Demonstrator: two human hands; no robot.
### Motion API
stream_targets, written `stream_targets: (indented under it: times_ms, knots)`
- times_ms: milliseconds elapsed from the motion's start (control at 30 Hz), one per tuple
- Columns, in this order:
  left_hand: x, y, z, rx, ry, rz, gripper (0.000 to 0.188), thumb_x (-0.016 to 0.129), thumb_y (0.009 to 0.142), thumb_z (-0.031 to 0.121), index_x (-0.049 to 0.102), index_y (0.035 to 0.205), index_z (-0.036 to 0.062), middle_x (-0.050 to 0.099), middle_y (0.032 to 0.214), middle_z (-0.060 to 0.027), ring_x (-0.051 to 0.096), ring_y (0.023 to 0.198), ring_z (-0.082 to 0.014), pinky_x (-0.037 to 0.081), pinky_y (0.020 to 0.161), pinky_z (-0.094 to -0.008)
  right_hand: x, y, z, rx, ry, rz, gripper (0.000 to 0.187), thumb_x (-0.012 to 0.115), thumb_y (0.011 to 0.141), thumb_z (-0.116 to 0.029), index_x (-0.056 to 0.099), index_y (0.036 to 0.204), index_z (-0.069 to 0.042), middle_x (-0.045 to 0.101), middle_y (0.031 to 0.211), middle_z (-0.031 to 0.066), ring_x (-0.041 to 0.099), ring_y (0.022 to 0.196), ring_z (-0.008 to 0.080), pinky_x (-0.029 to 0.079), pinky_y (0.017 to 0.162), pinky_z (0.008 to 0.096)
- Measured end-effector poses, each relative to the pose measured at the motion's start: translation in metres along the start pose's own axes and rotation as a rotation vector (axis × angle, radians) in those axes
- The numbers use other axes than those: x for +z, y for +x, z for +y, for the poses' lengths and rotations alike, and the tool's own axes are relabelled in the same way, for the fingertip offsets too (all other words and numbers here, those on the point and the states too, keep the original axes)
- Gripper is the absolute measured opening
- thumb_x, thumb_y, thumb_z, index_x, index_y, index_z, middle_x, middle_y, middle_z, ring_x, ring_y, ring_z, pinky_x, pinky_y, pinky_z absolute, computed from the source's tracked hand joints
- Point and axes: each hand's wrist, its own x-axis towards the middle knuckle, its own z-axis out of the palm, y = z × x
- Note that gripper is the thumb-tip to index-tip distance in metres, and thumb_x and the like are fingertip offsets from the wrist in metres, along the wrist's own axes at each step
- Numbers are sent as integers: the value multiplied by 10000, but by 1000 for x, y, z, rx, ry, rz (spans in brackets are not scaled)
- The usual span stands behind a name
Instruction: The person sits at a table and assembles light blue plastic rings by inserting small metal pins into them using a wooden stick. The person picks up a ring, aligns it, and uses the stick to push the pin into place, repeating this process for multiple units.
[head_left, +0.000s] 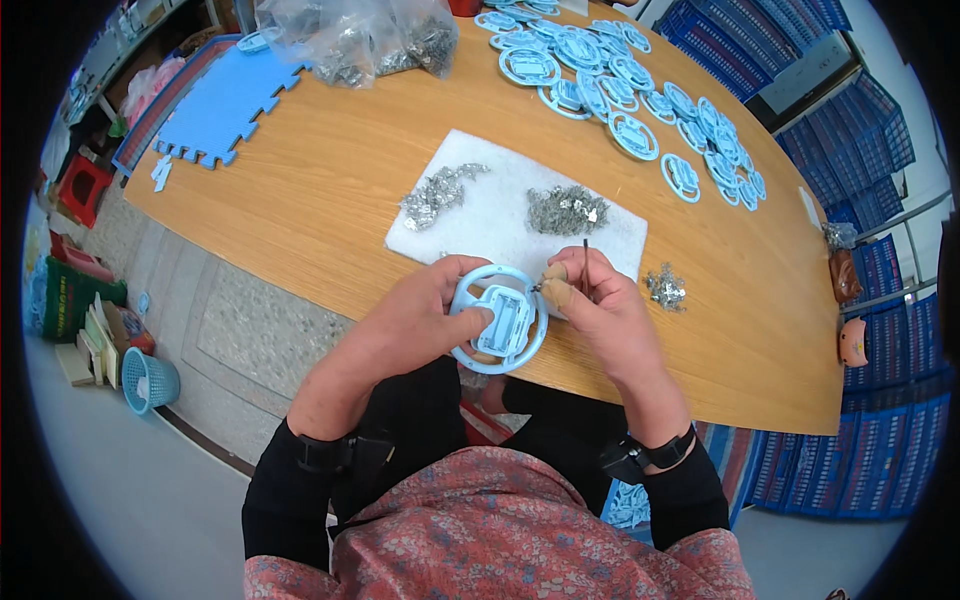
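A light blue plastic toy steering wheel [508, 322] is held by my left hand [425, 318], thumb across its hub and fingers behind the rim. My right hand [600, 305], with tan covers on its fingertips, pinches at the wheel's right rim. A thin dark rod-like tool [586, 268] stands up between its fingers; whatever small part lies at the fingertips is too small to make out. Just beyond my hands a white foam sheet [500, 165] bears a heap of shiny metal pieces [440, 196] on the left and a heap of small grey metal parts [567, 210] on the right.
Several more blue wheels [632, 136] lie across the far right of the wooden table [330, 190]. A small metal heap [666, 288] sits right of the foam. Far left are a blue foam mat [215, 110] and a clear bag of metal parts [365, 40]. Blue crates [850, 150] stand at right.
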Motion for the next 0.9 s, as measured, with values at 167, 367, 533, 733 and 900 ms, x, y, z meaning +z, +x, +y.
stream_targets:
  times_ms: [167, 367, 533, 733, 900]
  knots:
    - [-4, 7, -10, -21, -50, 29, 512, 619, 918, 37, 427, 1379, -76, 670, 1128, -135, 666, 1002, -154, 572, 821, -297, 18, 1, 2, -167, -271, 15, 153, 692, 869, -42, 650, 1000, 25, 552, 981, 37, 495, 757, 87, 437, 692, 231]
    - [-5, 12, -18, -35, -32, 22, 509, 621, 915, 51, 442, 1368, -98, 671, 1122, -135, 674, 984, -160, 574, 823, -295, 28, 6, 12, -219, -382, 58, 137, 651, 848, -2, 644, 985, 9, 579, 985, 73, 545, 717, 124, 466, 664, 258]
    - [-5, 17, -27, -3, -129, 20, 449, 622, 898, 82, 513, 1300, -84, 676, 1054, -115, 673, 914, -136, 576, 761, -275, 32, 2, 16, -360, -644, 112, 182, 683, 790, 4, 652, 968, -21, 611, 996, 100, 642, 746, 227, 519, 657, 324]
    - [-4, 17, -22, 9, -143, 20, 394, 620, 896, 91, 557, 1248, -73, 675, 1019, -102, 671, 871, -123, 577, 720, -262, 33, 1, 18, -455, -822, 141, 232, 710, 739, -1, 664, 961, -51, 620, 988, 98, 669, 793, 284, 544, 660, 369]
    - [-5, 18, -26, 6, -137, 25, 388, 617, 897, 90, 559, 1242, -77, 675, 1016, -105, 671, 859, -124, 576, 704, -259, 29, -7, 2, -512, -983, -13, 256, 709, 753, -32, 658, 1003, -56, 609, 1031, 110, 660, 819, 295, 547, 684, 383]
